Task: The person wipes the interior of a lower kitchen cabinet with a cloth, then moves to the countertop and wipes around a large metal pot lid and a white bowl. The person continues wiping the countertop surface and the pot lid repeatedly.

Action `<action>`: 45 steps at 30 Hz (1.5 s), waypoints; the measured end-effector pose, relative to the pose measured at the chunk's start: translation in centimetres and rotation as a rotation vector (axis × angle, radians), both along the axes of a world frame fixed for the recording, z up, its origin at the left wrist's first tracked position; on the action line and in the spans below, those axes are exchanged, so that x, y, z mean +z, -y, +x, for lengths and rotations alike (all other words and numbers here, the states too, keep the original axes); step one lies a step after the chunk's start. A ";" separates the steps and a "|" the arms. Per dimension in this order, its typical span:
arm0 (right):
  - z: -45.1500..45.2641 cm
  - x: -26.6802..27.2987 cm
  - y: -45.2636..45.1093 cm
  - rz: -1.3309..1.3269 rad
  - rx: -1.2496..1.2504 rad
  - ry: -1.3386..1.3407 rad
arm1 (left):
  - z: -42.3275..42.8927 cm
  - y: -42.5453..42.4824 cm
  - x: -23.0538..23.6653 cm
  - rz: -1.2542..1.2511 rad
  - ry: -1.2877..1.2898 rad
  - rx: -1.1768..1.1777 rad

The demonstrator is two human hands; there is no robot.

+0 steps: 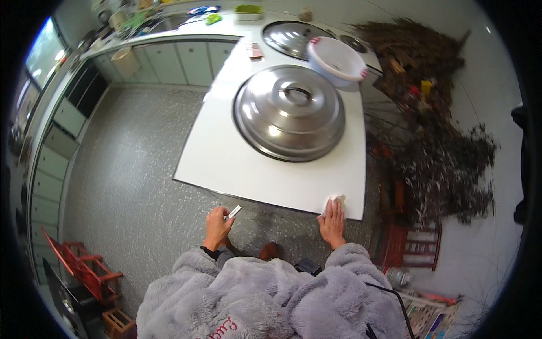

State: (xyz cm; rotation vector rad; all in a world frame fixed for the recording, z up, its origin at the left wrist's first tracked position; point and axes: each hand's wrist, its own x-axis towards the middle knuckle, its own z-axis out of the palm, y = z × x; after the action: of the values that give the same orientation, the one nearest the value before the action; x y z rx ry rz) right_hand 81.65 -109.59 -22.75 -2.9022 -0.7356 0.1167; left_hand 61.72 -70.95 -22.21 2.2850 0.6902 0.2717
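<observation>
My right hand (332, 222) presses a crumpled white tissue or cloth (337, 198) flat against the near right corner of a white countertop (237, 169). In my left hand (218, 226) is a small white, stick-shaped object (233, 211) bearing writing; I cannot tell what it is. That hand is off the counter, just in front of its near edge. Beyond both hands, a large domed stainless steel lid (292, 114) with a top handle lies on the counter. The cloth is partly hidden under my fingers.
Behind the lid sit a white plastic basin (336, 59), a second steel lid (292, 38) and a reddish packet (255, 51). Dry brushwood (444, 169) is heaped along the right wall. Wooden chairs stand at lower left (80, 262) and right (417, 248).
</observation>
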 end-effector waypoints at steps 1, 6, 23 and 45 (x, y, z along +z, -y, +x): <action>-0.2 0.1 -2.6 -0.010 0.071 -0.025 | -0.5 -1.3 -0.3 -0.017 0.015 0.015; -2.0 1.0 -18.7 0.030 0.479 -0.142 | -3.6 -7.7 -0.9 -0.052 0.075 0.148; -5.6 -0.7 -57.3 0.171 0.739 0.015 | -18.1 -20.5 -4.2 -0.107 0.012 0.533; 2.7 -0.1 -21.5 0.147 0.227 0.112 | 2.4 -4.4 2.0 0.107 0.131 -0.129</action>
State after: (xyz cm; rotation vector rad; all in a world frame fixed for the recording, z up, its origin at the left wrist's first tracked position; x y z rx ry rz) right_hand 84.30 -88.05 -22.85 -2.6956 -1.0446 -0.0731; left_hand 64.12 -66.57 -20.24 2.3767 0.4700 0.4015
